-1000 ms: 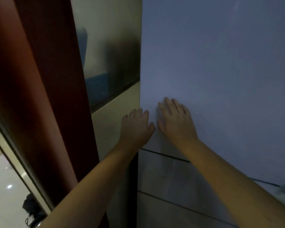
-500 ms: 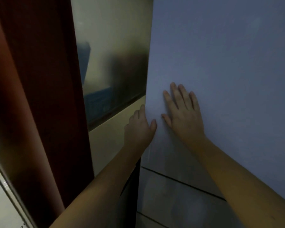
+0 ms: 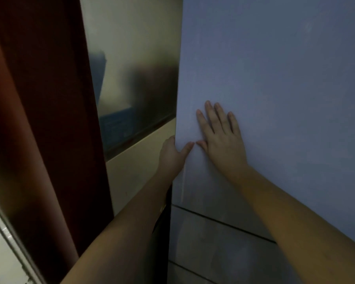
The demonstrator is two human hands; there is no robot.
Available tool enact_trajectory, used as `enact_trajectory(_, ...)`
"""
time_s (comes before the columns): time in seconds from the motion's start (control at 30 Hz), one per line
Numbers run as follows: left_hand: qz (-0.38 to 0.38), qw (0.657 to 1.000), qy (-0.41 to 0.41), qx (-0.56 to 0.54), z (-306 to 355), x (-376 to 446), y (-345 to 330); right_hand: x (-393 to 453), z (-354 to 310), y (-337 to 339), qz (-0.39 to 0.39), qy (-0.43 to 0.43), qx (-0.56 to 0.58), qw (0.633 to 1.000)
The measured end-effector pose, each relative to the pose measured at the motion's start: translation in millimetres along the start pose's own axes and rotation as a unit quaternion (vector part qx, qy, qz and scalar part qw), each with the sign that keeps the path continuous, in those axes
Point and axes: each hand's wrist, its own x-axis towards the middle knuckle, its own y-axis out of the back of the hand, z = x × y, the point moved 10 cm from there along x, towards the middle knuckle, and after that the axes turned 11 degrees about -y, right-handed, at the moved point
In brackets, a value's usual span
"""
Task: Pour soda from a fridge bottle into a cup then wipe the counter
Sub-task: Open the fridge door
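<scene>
Dim light fills a narrow kitchen corner, where a pale blue-grey fridge door (image 3: 275, 78) takes up the right of the view and a glossy steel panel (image 3: 131, 58) with a dark red post (image 3: 49, 119) beside it stands to the left. One left hand (image 3: 171, 154) has its fingers hooked out of sight behind the door's left edge, thumb lying on the front face, so it is grasping that edge. One right hand (image 3: 221, 138) lies flat on the door front, fingers (image 3: 210, 115) straight and released, holding nothing.

The step in hand looks like opening the fridge. To do it well, the left hand should pull from the edge near where the seal gives, steadily, not with a jerk, while the right hand guides the panel and then clears out of the swing.

Count: two hands, one upper door, and what seem to be two drawer fronts (image 3: 213, 242) below it, though the gloom makes those seams hard to read. The soda bottle is not visible, presumably inside; no cup or desk shows.
</scene>
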Motion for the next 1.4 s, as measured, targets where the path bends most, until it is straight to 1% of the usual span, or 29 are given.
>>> enact_trajectory(0.2,-0.005,0.999,0.012,0.032,7.5,-3.2,6.1,0.3,-0.9,2.4,-0.045,-0.005,-0.019,0.999)
enact_trajectory(0.37,0.008,1.0,0.002,0.028,14.6,-30.2,23.2,-14.4,-10.2,28.6,-0.045,-0.004,-0.017,0.999)
enact_trajectory(0.53,0.037,0.999,0.005,0.023,40.6,-76.7,48.6,-34.8,-21.5,64.2,-0.082,-0.036,0.043,0.995)
enact_trajectory(0.63,0.024,0.999,-0.002,0.043,64.3,-118.4,64.1,-56.4,-28.0,100.3,-0.084,-0.07,0.09,0.99)
enact_trajectory(0.77,-0.011,0.997,-0.054,0.055,99.1,-175.4,82.0,-86.9,-39.7,160.2,-0.06,-0.135,0.131,0.98)
enact_trajectory(0.87,-0.008,0.993,-0.111,0.042,124.9,-213.2,91.1,-107.5,-49.1,198.8,-0.065,-0.198,0.16,0.965)
enact_trajectory(0.97,0.006,0.987,-0.163,0.013,153.2,-248.7,94.8,-127.2,-50.7,236.3,-0.048,-0.246,0.169,0.953)
enact_trajectory(1.07,-0.001,0.979,-0.202,0.006,178.3,-277.4,92.2,-147.6,-43.2,270.6,-0.026,-0.286,0.192,0.938)
enact_trajectory(1.23,-0.009,0.961,-0.276,0.025,220.9,-323.7,78.6,-180.1,-22.2,320.0,0.029,-0.338,0.238,0.91)
enact_trajectory(1.4,-0.024,0.955,-0.294,0.006,251.9,-360.8,57.4,-209.8,2.8,357.9,0.045,-0.341,0.234,0.909)
